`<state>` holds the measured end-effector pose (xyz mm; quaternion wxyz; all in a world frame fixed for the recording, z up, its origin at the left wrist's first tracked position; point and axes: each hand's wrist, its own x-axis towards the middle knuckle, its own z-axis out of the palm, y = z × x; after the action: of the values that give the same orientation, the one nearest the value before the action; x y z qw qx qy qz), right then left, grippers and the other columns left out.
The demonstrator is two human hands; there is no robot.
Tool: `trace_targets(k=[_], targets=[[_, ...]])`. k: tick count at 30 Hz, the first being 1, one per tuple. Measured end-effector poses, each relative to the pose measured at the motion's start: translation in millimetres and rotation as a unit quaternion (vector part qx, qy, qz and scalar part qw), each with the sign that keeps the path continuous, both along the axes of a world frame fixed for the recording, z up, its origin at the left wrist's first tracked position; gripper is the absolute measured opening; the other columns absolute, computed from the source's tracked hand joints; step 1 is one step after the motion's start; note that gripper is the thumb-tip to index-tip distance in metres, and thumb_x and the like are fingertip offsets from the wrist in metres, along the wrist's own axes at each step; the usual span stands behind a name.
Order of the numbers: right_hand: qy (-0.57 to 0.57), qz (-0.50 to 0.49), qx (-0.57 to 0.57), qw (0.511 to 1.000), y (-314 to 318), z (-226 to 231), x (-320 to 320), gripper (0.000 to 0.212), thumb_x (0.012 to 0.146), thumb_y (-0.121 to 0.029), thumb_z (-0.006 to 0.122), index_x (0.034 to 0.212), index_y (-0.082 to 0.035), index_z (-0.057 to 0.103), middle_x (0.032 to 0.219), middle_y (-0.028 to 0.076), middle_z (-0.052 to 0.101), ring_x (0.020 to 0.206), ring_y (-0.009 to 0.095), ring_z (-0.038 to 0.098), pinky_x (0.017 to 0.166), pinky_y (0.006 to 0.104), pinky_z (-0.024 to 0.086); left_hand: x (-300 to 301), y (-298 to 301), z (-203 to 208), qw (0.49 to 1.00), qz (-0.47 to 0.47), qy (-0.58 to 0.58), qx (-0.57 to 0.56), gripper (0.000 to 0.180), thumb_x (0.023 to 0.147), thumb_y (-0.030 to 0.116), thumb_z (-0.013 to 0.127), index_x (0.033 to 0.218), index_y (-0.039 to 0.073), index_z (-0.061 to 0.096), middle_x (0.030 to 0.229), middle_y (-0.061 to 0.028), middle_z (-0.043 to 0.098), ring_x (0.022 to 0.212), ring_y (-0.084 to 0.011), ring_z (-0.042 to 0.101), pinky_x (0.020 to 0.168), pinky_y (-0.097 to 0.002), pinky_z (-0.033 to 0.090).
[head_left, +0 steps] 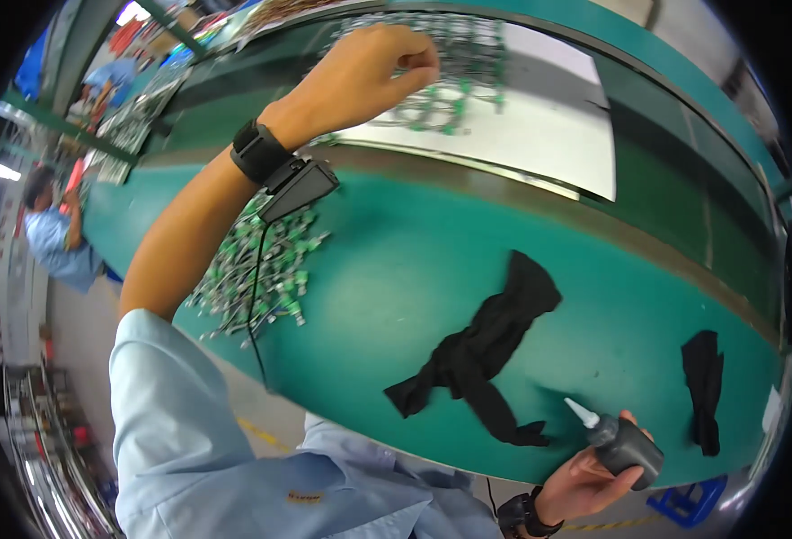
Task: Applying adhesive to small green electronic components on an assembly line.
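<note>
My left hand (pixel 364 76) reaches over a white board (pixel 557 135) at the far side, its fingers curled together. Whatever those fingers may pinch is hidden. Rows of small green-and-metal parts (pixel 445 99) lie on the board beneath and beside the hand, somewhat blurred. My right hand (pixel 584 485), low at the right, is wrapped round a dark squeeze bottle (pixel 629 454) with a white pointed nozzle. The bottle tilts, its nozzle up and to the left above the table edge. Under my left forearm spreads a heap of similar green-and-metal parts (pixel 265 269).
On the green table (pixel 387 242) lie a crumpled black cloth (pixel 481 346) and a smaller black cloth (pixel 703 391). A cable hangs from the black wrist device (pixel 297 184). A blue stool (pixel 692 503) stands below right. Another person (pixel 59 229) sits at the far left.
</note>
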<state>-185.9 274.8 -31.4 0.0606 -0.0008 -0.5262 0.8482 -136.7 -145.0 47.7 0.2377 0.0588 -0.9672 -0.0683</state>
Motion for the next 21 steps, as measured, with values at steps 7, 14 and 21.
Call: trace_targets(k=[7, 14, 21], targets=[[0.008, 0.131, -0.038, 0.991, 43.1, -29.2, -11.8, 0.048, 0.103, -0.034, 0.043, 0.118, 0.012, 0.045, 0.124, 0.031, 0.053, 0.061, 0.010, 0.047, 0.071, 0.0234, 0.045, 100.6, 61.1, 41.0, 0.975, 0.110, -0.157, 0.116, 0.018, 0.088, 0.018, 0.062, 0.084, 0.001, 0.063, 0.072, -0.0123, 0.063, 0.062, -0.0281, 0.060, 0.059, -0.0378, 0.046], [0.017, 0.143, -0.018, 0.989, 39.9, -26.0, -8.5, 0.047, 0.104, -0.033, 0.043, 0.104, 0.014, 0.051, 0.103, 0.027, 0.060, 0.059, 0.011, 0.042, 0.081, 0.0255, 0.045, 189.9, 98.8, 7.3, 0.979, 0.070, -0.169, 0.092, 0.011, 0.080, 0.011, 0.069, 0.084, 0.004, 0.062, 0.080, -0.0101, 0.059, 0.078, -0.0292, 0.059, 0.069, -0.0404, 0.047], [0.043, 0.159, 0.006, 0.986, 28.5, -14.8, -6.0, 0.046, 0.103, -0.030, 0.043, 0.073, 0.004, 0.046, 0.065, 0.011, 0.048, 0.060, 0.013, 0.041, 0.109, 0.0382, 0.037, 223.7, 140.9, -10.5, 0.959, 0.156, -0.210, 0.108, 0.016, 0.076, 0.009, 0.073, 0.088, 0.007, 0.062, 0.085, -0.0082, 0.054, 0.086, -0.0277, 0.056, 0.073, -0.0397, 0.046]])
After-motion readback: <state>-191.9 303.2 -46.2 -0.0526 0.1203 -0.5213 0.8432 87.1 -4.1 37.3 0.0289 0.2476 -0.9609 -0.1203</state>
